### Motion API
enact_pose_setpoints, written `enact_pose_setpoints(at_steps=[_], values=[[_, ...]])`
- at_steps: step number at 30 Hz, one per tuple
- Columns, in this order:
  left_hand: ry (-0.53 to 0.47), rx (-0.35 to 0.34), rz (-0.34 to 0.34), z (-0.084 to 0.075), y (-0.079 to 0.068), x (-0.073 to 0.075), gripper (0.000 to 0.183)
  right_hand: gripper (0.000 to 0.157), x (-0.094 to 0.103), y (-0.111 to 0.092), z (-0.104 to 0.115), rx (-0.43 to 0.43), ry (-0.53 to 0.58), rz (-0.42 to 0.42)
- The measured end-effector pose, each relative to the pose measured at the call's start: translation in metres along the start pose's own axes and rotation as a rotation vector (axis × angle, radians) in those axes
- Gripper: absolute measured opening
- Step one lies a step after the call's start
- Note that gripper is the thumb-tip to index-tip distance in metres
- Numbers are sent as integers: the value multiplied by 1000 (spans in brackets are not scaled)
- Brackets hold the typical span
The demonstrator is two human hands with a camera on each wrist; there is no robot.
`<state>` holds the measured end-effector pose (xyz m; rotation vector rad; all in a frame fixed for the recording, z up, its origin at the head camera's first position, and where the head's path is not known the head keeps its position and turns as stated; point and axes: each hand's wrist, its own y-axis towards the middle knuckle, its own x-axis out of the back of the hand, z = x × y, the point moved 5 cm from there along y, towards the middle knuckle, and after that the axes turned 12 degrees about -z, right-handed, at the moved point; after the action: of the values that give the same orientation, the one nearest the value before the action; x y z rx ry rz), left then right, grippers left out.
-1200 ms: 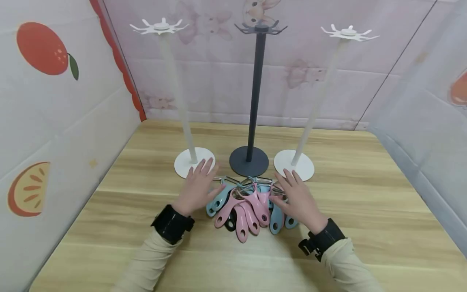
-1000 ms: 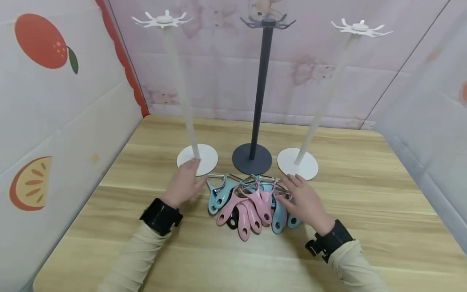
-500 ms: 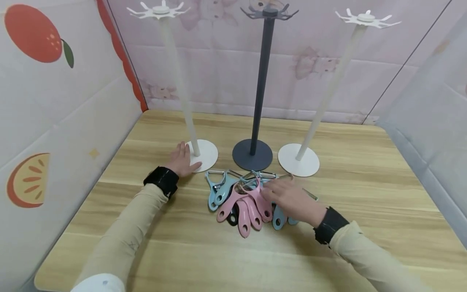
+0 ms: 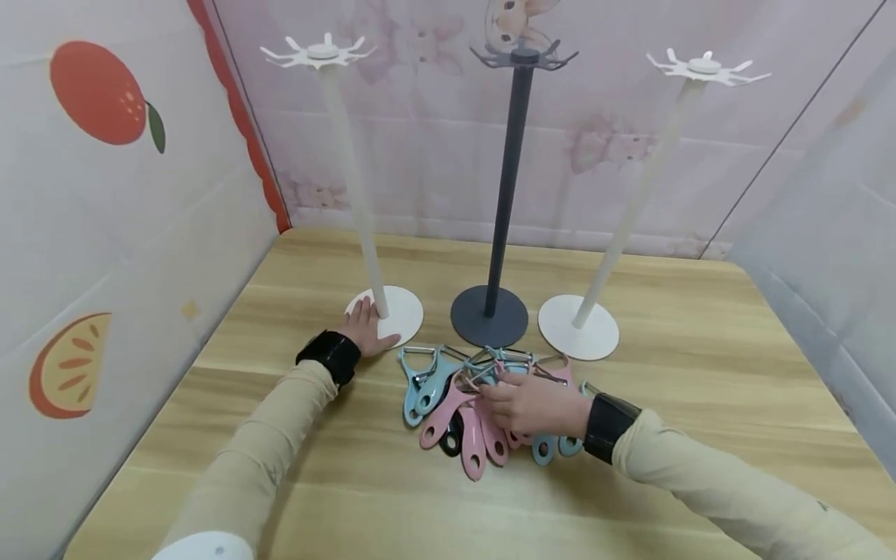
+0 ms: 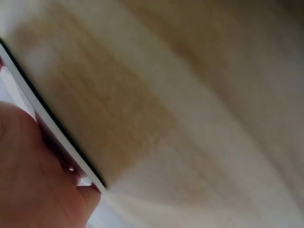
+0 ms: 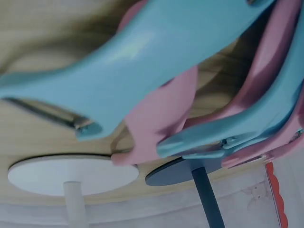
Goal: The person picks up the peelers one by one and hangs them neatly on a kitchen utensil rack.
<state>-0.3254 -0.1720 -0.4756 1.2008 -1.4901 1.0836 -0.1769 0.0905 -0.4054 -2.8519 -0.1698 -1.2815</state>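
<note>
My left hand (image 4: pixel 364 327) rests on the white round base (image 4: pixel 409 311) of the left stand, fingers spread across it. In the left wrist view the hand (image 5: pixel 38 175) lies against the base's edge (image 5: pixel 66 134). My right hand (image 4: pixel 532 402) is over a pile of Y-shaped peelers, its fingers bent down among their heads; whether it pinches one I cannot tell. Pink peelers (image 4: pixel 473 447), light blue peelers (image 4: pixel 434 385) and a black peeler (image 4: pixel 451 435) fan out with handles toward me. Blue peelers (image 6: pixel 142 52) fill the right wrist view, overlapping a pink peeler (image 6: pixel 164 109).
Behind the pile stand a dark grey stand (image 4: pixel 509 179) and a right white stand (image 4: pixel 630 206), both topped with a ring of hooks, like the left white stand (image 4: pixel 355 171). Patterned cloth walls (image 4: pixel 434 148) enclose the wooden table (image 4: pixel 700 404).
My left hand has gone from beside the peelers to the left stand's base. My right hand has moved left over the pile, its fingers now bent down among the peelers.
</note>
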Motion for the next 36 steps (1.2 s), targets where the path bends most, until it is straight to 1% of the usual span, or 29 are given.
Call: enact_pose_setpoints(at_steps=[4,7,11,13,15,17,18,20,22,24,26,27,28,31,33,36], values=[[-19,21,16,3,-4,-6,87,20,3,-2,6,75,-46,-30],[-21,23,15,5,0,-14,89,19,4,-6,10,113,-46,-41],[-7,21,12,1,5,-16,89,16,6,-12,9,114,-30,-59],[-12,24,11,-2,5,-14,89,18,9,-14,5,95,-33,-89],[-13,20,-1,-2,6,-12,88,24,14,-15,-4,59,-38,-131],[-17,23,-15,0,6,-12,88,30,20,-12,-17,1,-34,-180],[-17,26,-23,2,6,-11,88,30,23,-9,-25,-37,-34,-210],[-14,36,-28,6,6,-11,88,30,32,0,-43,-137,2,-299],[-18,47,-24,9,6,-12,89,25,39,10,-63,-251,56,-420],[-28,56,-14,11,5,-13,90,21,47,20,-83,-367,116,-563],[-34,61,-9,12,4,-12,90,23,53,29,-102,-467,166,-696],[-37,63,-6,12,4,-11,90,26,56,34,-111,-516,190,-749],[-38,65,-4,12,3,-10,90,31,59,39,-120,-564,210,-793],[-26,73,11,10,2,-8,90,36,65,53,-142,-696,246,-858],[-33,70,10,8,2,-7,90,34,69,63,-156,-777,278,-876],[-26,67,12,6,3,-9,89,30,76,79,-178,-879,329,-881]])
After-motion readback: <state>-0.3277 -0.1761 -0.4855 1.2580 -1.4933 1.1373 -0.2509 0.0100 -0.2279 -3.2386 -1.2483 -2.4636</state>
